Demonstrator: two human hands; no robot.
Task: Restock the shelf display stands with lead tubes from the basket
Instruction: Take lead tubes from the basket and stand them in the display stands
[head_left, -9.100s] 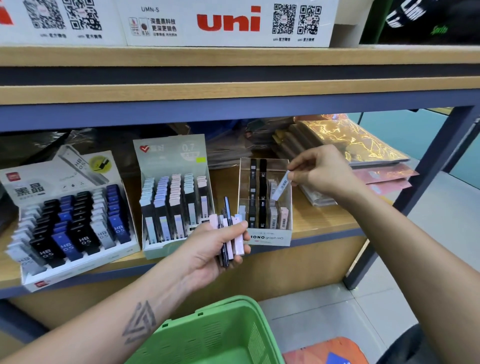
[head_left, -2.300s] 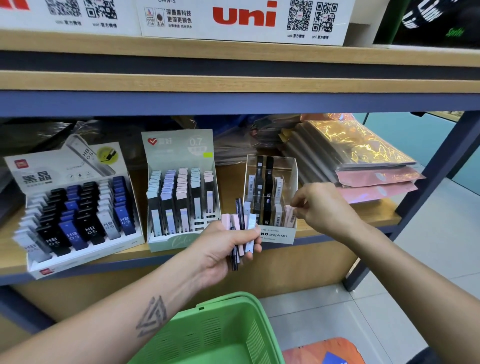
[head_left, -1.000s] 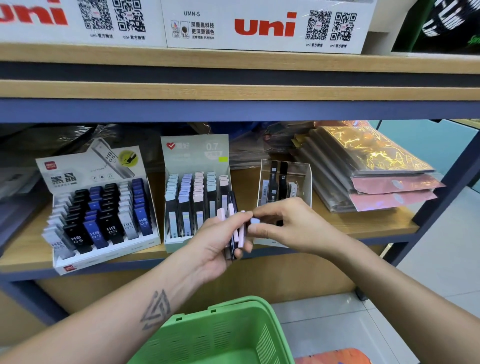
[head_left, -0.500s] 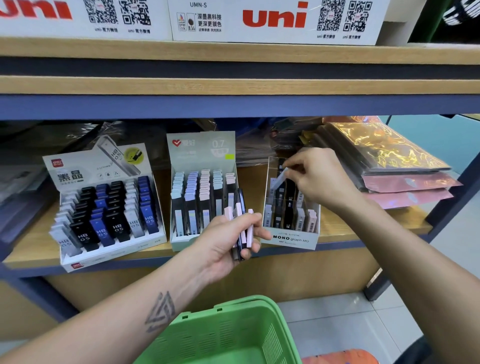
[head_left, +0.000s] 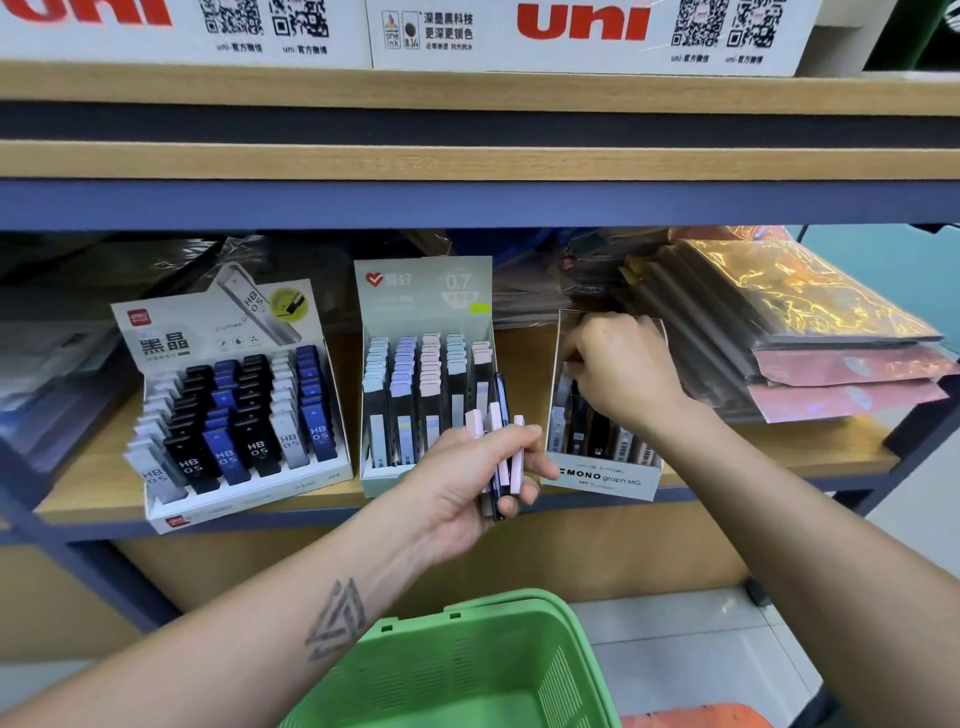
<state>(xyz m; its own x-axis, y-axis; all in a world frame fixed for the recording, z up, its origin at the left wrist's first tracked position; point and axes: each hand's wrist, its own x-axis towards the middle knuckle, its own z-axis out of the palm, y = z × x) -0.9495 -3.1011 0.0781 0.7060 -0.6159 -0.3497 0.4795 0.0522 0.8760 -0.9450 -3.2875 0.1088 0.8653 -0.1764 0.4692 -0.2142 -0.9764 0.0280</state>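
My left hand (head_left: 457, 483) grips a small bunch of lead tubes (head_left: 503, 441), pink ones and a dark blue one, upright in front of the shelf edge. My right hand (head_left: 623, 374) reaches down into the clear MONO display stand (head_left: 602, 475), fingers curled together in a pinch at its left rear corner. The tube it pinches is hidden behind the fingers. Black and pale tubes stand in the stand's rows. The green basket (head_left: 467, 670) sits below my left forearm.
Two fuller stands are to the left: a pastel 0.7 stand (head_left: 423, 296) and a black-and-blue HB 0.5 stand (head_left: 218, 332). Shiny wrapped packs (head_left: 805, 322) are stacked at the right. The upper shelf board (head_left: 467, 161) hangs low overhead.
My right hand has dropped from above the clear stand down into it, taking the pale tube with it. My left hand still holds its bunch, a little lower and to the right.
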